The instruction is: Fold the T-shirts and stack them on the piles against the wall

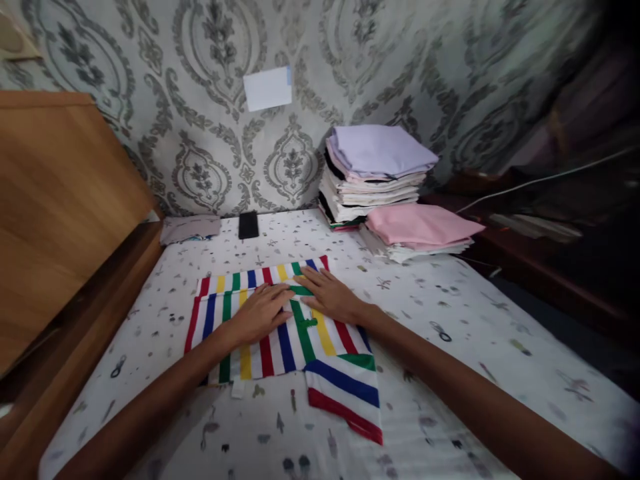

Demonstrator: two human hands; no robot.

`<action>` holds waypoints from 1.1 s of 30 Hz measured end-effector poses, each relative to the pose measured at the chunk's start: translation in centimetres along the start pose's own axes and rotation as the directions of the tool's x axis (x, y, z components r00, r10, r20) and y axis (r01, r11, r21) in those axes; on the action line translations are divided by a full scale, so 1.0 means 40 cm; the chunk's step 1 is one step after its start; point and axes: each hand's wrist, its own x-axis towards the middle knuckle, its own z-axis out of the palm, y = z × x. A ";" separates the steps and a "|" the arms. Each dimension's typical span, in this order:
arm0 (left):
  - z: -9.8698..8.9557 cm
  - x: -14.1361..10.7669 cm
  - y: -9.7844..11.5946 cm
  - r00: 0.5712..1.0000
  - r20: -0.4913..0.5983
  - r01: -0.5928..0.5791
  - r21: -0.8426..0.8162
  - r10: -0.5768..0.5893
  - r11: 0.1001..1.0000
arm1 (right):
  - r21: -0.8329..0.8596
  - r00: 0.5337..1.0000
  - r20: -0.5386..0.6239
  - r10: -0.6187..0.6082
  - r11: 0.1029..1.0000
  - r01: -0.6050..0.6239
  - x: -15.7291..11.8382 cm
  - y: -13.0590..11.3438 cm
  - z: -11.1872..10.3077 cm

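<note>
A shirt [275, 333] with red, blue, green, yellow and white stripes lies on the patterned white sheet [425, 387], its far part folded over and one sleeve pointing toward me at the lower right. On the middle of the cloth rests my left hand [263, 312], palm down, fingers pointing right. My right hand [330, 295] lies flat near the far right part of the shirt, fingers spread and pointing left. The fingertips of both hands are close together. A small green emblem shows on the cloth just below my right hand.
Tall stack of folded clothes [375, 153] at the back right, beside a lower pile with pink cloth on top [423, 225]. Folded greyish cloth [190, 228] and a black phone-like object [249, 225] lie at the back left. Wooden panel [55, 213] at left.
</note>
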 end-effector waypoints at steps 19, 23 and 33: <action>-0.041 -0.160 -0.157 0.924 -0.160 0.370 0.145 -0.347 0.918 | 0.108 0.980 -0.064 0.190 0.977 -0.182 -0.002 -0.087 -0.072; -0.047 -0.096 -0.076 0.967 -0.110 0.237 0.058 -0.230 0.970 | 0.309 0.974 -0.093 0.209 0.936 -0.171 0.002 -0.082 -0.084; -0.014 -0.085 -0.009 0.986 0.117 0.118 0.011 -0.118 0.993 | 0.360 0.975 -0.004 0.221 0.910 -0.205 -0.088 -0.081 -0.137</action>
